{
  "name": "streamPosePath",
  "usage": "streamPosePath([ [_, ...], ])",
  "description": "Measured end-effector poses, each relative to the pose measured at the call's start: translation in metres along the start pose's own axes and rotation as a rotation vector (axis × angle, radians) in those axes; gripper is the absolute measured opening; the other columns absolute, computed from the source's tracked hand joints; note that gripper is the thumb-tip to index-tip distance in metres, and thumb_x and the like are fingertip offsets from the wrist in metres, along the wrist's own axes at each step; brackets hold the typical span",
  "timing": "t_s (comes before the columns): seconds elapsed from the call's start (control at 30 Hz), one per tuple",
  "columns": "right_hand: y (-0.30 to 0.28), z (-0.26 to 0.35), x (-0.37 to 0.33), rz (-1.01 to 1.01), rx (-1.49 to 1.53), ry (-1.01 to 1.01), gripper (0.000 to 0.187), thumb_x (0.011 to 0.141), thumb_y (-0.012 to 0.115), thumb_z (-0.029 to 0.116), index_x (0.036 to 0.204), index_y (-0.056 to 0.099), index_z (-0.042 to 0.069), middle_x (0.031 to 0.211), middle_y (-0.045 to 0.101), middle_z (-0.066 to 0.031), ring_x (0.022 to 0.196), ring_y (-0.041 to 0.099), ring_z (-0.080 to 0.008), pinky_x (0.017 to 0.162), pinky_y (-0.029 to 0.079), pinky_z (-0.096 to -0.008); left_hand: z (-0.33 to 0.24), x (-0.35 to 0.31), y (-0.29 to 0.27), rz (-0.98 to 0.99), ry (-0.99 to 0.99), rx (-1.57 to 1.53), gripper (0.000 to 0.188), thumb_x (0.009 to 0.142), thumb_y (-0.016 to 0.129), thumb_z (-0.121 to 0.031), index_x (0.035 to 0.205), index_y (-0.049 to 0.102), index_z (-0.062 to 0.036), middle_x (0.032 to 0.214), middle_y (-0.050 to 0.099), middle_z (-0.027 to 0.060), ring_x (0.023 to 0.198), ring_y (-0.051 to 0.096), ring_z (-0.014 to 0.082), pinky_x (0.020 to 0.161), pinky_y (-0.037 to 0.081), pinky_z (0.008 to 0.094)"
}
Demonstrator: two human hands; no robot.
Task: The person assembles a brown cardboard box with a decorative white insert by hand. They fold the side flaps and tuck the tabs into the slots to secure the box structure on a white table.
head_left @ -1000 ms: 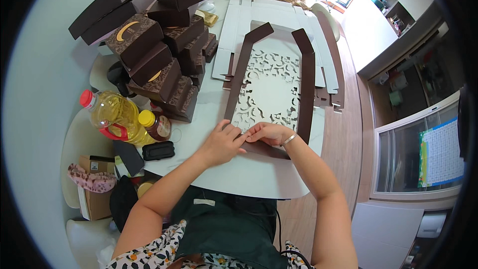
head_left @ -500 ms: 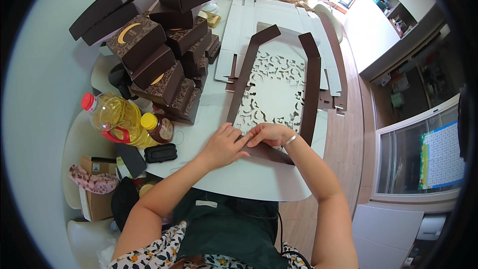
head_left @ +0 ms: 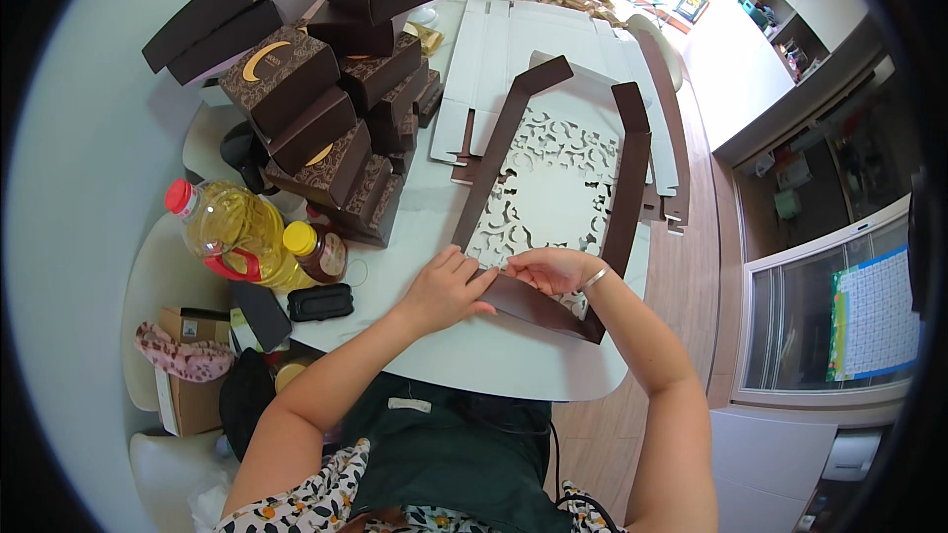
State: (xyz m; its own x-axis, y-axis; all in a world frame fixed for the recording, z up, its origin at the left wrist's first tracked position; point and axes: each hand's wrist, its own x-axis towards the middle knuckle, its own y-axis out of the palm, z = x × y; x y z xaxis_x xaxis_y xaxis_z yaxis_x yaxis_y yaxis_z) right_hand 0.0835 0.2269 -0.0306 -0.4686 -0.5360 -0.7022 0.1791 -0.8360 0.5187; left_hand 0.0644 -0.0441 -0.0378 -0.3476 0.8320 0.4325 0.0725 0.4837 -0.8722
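Gripping the near-left corner of an open brown carton (head_left: 632,188), the left hand (head_left: 446,288) had bent fingers closed over its wall. The right hand (head_left: 553,269) curled against the near wall; whether its fingertips pinched card, one could not tell. The carton lay on the white worktop (head_left: 474,365), right of stacked dark boxes (head_left: 326,128).

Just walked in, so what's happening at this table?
Someone's left hand grips the near-left corner of a partly folded brown box, while the right hand bends over its near wall close by. Two flaps at the box's far end angle inward without meeting. Flat white cardboard lies beyond, and stacked brown boxes stand to the left.
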Motion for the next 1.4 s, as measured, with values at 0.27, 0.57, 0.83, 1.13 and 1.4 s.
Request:
streamPosePath([
  [0.27, 0.01, -0.002, -0.001, 0.014, -0.138, -0.01, 0.012, 0.094, 0.068, 0.015, 0.098, 0.068, 0.005, 0.09, 0.071, -0.0004, 0.078, 0.065, -0.0057, 0.067, 0.051, -0.019, -0.007, 0.002, -0.003, 0.019, -0.027, 0.027, 0.057, 0.078, 0.073, -0.047, 0.12, 0.067, -0.0086, 0.098, 0.06, 0.0076, 0.095, 0.057, 0.026, 0.105, 0.04, 0.0463],
  [0.57, 0.021, -0.008, 0.014, -0.069, -0.213, -0.059, 0.017, 0.08, 0.079, 0.004, 0.096, 0.073, 0.002, 0.088, 0.072, -0.003, 0.079, 0.064, -0.0109, 0.075, 0.05, -0.0251, -0.008, 0.007, -0.006, 0.066, -0.034, -0.028, 0.055, 0.082, 0.072, -0.044, 0.123, 0.065, -0.0081, 0.102, 0.061, 0.0072, 0.1, 0.057, 0.0247, 0.108, 0.036, 0.0477],
  [0.83, 0.027, 0.007, 0.011, -0.034, -0.243, -0.013, 0.013, 0.08, 0.079, 0.003, 0.091, 0.073, 0.004, 0.085, 0.071, -0.0002, 0.073, 0.063, -0.0077, 0.065, 0.048, -0.0224, -0.008, 0.004, -0.009, 0.063, -0.075, -0.029, 0.058, 0.082, 0.073, -0.043, 0.126, 0.063, -0.0075, 0.107, 0.06, 0.0087, 0.105, 0.056, 0.0277, 0.109, 0.037, 0.0475],
  [1.13, 0.042, 0.01, -0.014, -0.059, -0.577, -0.102, 0.01, 0.087, 0.078, 0.014, 0.087, 0.069, 0.009, 0.073, 0.063, 0.0092, 0.057, 0.048, 0.0009, 0.048, 0.037, -0.0186, -0.017, 0.011, -0.03, 0.028, -0.105, -0.235, 0.06, 0.073, 0.083, -0.033, 0.123, 0.061, -0.0078, 0.104, 0.054, 0.0105, 0.101, 0.053, 0.032, 0.102, 0.04, 0.0459],
  [1.4, 0.06, -0.014, -0.027, -0.082, -0.369, -0.085, 0.027, 0.097, 0.067, 0.032, 0.104, 0.072, 0.007, 0.086, 0.066, -0.0018, 0.062, 0.061, -0.0105, 0.055, 0.051, -0.022, -0.027, -0.009, -0.03, -0.121, 0.11, -0.167, 0.036, 0.068, 0.081, -0.017, 0.1, 0.065, -0.0119, 0.086, 0.056, 0.001, 0.08, 0.057, 0.0214, 0.072, 0.049, 0.0341],
])
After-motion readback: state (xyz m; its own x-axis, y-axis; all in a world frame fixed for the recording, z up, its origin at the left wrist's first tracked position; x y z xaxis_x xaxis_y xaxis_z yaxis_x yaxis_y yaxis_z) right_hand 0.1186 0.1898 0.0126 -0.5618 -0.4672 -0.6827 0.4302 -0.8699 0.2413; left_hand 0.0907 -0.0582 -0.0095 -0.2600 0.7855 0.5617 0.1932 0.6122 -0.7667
